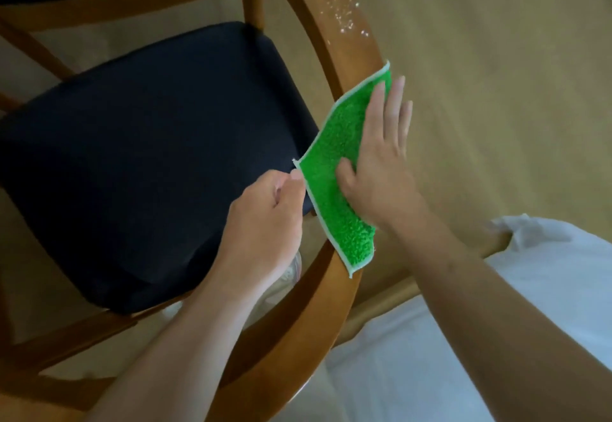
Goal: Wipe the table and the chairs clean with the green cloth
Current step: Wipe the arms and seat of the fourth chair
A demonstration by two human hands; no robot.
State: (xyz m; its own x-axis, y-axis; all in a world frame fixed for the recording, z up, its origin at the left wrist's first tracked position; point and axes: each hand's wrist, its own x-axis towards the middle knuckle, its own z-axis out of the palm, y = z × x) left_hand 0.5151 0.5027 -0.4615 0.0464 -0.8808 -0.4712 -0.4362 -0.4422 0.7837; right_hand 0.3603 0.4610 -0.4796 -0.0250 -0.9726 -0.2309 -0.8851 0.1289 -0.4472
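Head view: green cloth (334, 169) was pressed flat on chair backrest (344, 43) by right hand (377, 163); its corner was pinched by left hand (265, 219); white specks (344, 14) further up the rail should be swept next.

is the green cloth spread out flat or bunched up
Spread flat. The green cloth lies open over the chair rail, its pale edging visible, under the right hand.

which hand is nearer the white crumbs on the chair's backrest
Right. The right hand lies flat on the green cloth just below the white crumbs on the backrest; the left hand pinches the cloth's lower edge, farther away.
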